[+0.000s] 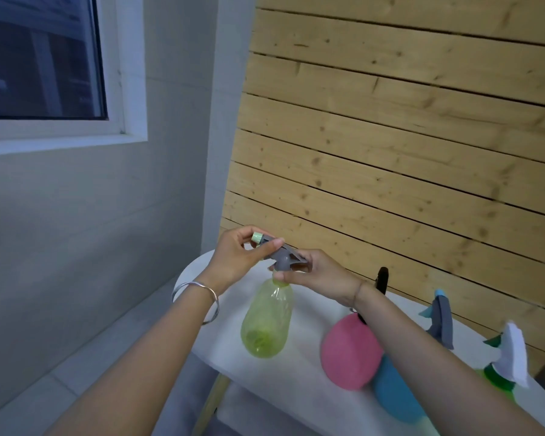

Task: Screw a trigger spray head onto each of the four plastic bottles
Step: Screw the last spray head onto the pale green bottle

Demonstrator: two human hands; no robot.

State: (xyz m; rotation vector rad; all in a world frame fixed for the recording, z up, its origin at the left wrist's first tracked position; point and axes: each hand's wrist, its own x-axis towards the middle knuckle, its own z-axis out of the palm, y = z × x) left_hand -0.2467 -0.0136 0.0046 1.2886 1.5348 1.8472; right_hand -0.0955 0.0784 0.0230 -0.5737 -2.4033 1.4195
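Note:
A yellow-green bottle (266,322) stands on the white table (309,313), with a grey trigger spray head (283,254) sitting on its neck. My left hand (238,256) pinches the front of that head near its pale green nozzle. My right hand (318,273) grips the head's rear and the collar at the bottle neck. A pink bottle (350,355) with a black head (382,278) stands partly behind my right forearm. A blue bottle (394,394) with a grey and blue head (441,319) is to its right. At the far right is a green bottle (497,380) with a white head (513,354).
A slatted wooden wall (390,136) rises right behind the table. To the left are a grey wall and a window (41,58). The table's left rim drops to a tiled floor (85,372); a wooden table leg (211,401) shows below.

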